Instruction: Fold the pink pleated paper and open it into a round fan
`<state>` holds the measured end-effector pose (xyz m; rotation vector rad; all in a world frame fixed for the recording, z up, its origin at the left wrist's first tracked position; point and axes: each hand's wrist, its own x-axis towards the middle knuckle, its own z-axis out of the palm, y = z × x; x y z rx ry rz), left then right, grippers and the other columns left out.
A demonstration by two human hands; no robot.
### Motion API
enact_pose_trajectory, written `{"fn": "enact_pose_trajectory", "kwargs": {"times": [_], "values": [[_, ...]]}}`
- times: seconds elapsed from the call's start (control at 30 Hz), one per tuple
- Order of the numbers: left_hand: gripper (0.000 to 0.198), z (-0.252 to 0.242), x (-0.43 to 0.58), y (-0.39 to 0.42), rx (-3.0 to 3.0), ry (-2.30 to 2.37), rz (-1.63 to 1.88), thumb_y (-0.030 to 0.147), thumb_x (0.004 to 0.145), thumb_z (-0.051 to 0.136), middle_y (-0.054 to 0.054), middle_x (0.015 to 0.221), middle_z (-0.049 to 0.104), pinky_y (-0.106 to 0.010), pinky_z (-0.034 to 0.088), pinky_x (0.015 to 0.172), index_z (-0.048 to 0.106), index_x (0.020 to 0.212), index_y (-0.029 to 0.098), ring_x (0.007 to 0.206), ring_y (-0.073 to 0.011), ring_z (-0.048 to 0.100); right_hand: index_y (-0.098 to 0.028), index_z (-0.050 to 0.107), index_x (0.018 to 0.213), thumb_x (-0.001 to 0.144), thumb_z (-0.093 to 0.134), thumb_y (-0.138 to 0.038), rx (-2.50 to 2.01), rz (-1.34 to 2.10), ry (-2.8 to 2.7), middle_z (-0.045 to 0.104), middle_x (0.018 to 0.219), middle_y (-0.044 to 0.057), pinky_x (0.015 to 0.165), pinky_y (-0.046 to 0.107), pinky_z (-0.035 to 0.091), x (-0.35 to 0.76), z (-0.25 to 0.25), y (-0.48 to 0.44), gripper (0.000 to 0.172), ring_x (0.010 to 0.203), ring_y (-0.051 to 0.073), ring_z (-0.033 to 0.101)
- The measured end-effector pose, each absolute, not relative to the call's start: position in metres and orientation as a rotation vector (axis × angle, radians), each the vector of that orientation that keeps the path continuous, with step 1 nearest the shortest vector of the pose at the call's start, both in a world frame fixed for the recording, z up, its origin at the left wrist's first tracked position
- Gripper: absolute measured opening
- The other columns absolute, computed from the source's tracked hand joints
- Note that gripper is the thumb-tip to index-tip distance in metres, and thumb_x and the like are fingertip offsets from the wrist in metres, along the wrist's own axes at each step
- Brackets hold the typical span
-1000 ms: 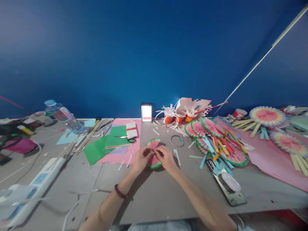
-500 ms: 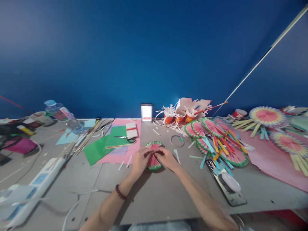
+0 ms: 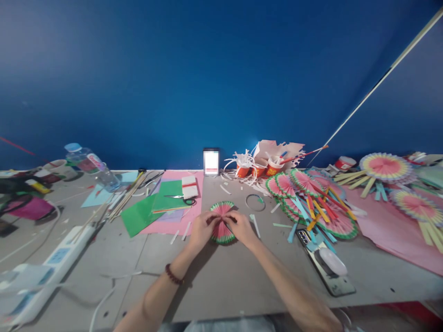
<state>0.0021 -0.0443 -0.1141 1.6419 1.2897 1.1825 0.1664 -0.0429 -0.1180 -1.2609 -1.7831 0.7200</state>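
Observation:
A pleated round paper fan (image 3: 222, 236), pink with a green and white rim, is spread out over the middle of the table. My left hand (image 3: 203, 227) pinches it from the left, close to its centre. From the other side my right hand (image 3: 239, 226) grips it with thumb and fingers, also near the centre. The fingertips of both hands nearly meet and hide part of the pleats.
Left of the hands lie green sheets (image 3: 138, 216), scissors (image 3: 188, 201) and pink paper (image 3: 162, 228). To the right are finished-looking pleated fans (image 3: 304, 182), a phone (image 3: 341, 287) with a white case (image 3: 332, 262), and a ring (image 3: 255, 208). Red cups (image 3: 242, 171) stand behind.
Both hands stay at the fan's centre. The right hand's fingers have shifted slightly, showing a bit more of the pleats between the hands.

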Motion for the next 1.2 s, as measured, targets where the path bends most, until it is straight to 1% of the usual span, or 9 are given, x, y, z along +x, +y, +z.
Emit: {"fn": "enact_pose_trajectory", "kwargs": {"times": [0.2, 0.4, 0.53, 0.6, 0.73, 0.83, 1.0, 1.07, 1.2], "values": [[0.011, -0.108, 0.0, -0.045, 1.73, 1.326, 1.117, 0.021, 0.078, 0.061, -0.004, 0.078, 0.072, -0.03, 0.046, 0.07, 0.072, 0.077, 0.022, 0.074, -0.0197, 0.064, -0.019, 0.066, 0.074, 0.082, 0.053, -0.015, -1.329, 0.616, -1.782, 0.068, 0.075, 0.004, 0.064, 0.027, 0.047, 0.168, -0.12, -0.043, 0.015, 0.07, 0.018, 0.061], [0.013, -0.102, 0.001, -0.048, 1.778, 1.34, 1.011, 0.015, 0.074, 0.061, -0.006, 0.078, 0.072, -0.03, 0.045, 0.068, 0.073, 0.076, 0.02, 0.072, -0.0205, 0.064, -0.02, 0.063, 0.073, 0.078, 0.053, -0.012, -1.375, 0.516, -1.847, 0.066, 0.075, 0.005, 0.071, 0.03, 0.045, 0.169, -0.124, -0.043, 0.014, 0.075, 0.02, 0.059], [0.02, -0.106, 0.002, -0.05, 1.917, 1.423, 0.938, 0.011, 0.074, 0.056, -0.007, 0.078, 0.07, -0.029, 0.042, 0.066, 0.073, 0.077, 0.019, 0.072, -0.0201, 0.062, -0.019, 0.062, 0.072, 0.077, 0.051, -0.009, -1.397, 0.511, -1.844, 0.066, 0.074, 0.005, 0.072, 0.032, 0.045, 0.168, -0.131, -0.043, 0.015, 0.074, 0.021, 0.058], [0.021, -0.108, 0.002, -0.051, 2.003, 1.451, 0.908, 0.011, 0.077, 0.054, -0.008, 0.08, 0.068, -0.029, 0.042, 0.066, 0.073, 0.079, 0.019, 0.074, -0.0204, 0.061, -0.019, 0.061, 0.071, 0.076, 0.051, -0.009, -1.402, 0.516, -1.833, 0.066, 0.074, 0.006, 0.071, 0.032, 0.045, 0.168, -0.133, -0.043, 0.016, 0.074, 0.021, 0.058], [0.02, -0.11, 0.002, -0.052, 2.112, 1.455, 0.906, 0.019, 0.084, 0.052, -0.01, 0.083, 0.067, -0.03, 0.041, 0.068, 0.072, 0.08, 0.019, 0.077, -0.0218, 0.06, -0.02, 0.061, 0.07, 0.076, 0.051, -0.008, -1.416, 0.505, -1.83, 0.067, 0.073, 0.005, 0.07, 0.031, 0.045, 0.169, -0.132, -0.043, 0.016, 0.074, 0.021, 0.059], [0.021, -0.112, 0.001, -0.053, 2.162, 1.468, 0.891, 0.019, 0.086, 0.049, -0.009, 0.084, 0.066, -0.03, 0.042, 0.07, 0.07, 0.081, 0.019, 0.079, -0.0218, 0.059, -0.02, 0.06, 0.071, 0.075, 0.051, -0.007, -1.434, 0.521, -1.846, 0.067, 0.075, 0.005, 0.071, 0.031, 0.045, 0.169, -0.129, -0.043, 0.017, 0.075, 0.022, 0.06], [0.019, -0.115, 0.002, -0.049, 2.257, 1.467, 0.906, 0.016, 0.086, 0.049, -0.009, 0.086, 0.065, -0.032, 0.041, 0.072, 0.068, 0.086, 0.02, 0.083, -0.0224, 0.057, -0.02, 0.059, 0.072, 0.077, 0.052, -0.01, -1.433, 0.533, -1.846, 0.066, 0.074, 0.005, 0.071, 0.031, 0.045, 0.169, -0.124, -0.044, 0.014, 0.074, 0.021, 0.059], [0.017, -0.113, 0.002, -0.049, 2.29, 1.492, 0.895, 0.015, 0.084, 0.051, -0.008, 0.082, 0.064, -0.033, 0.04, 0.073, 0.067, 0.083, 0.02, 0.082, -0.0231, 0.055, -0.02, 0.059, 0.072, 0.077, 0.051, -0.011, -1.415, 0.559, -1.838, 0.065, 0.074, 0.004, 0.071, 0.03, 0.045, 0.168, -0.123, -0.044, 0.013, 0.074, 0.02, 0.059], [0.012, -0.105, 0.002, -0.051, 2.311, 1.568, 0.806, 0.019, 0.082, 0.054, -0.008, 0.08, 0.061, -0.034, 0.038, 0.071, 0.065, 0.078, 0.018, 0.081, -0.0235, 0.054, -0.02, 0.059, 0.069, 0.076, 0.05, -0.014, -1.403, 0.659, -1.792, 0.064, 0.073, 0.004, 0.069, 0.029, 0.046, 0.17, -0.12, -0.042, 0.013, 0.072, 0.019, 0.059]]}}
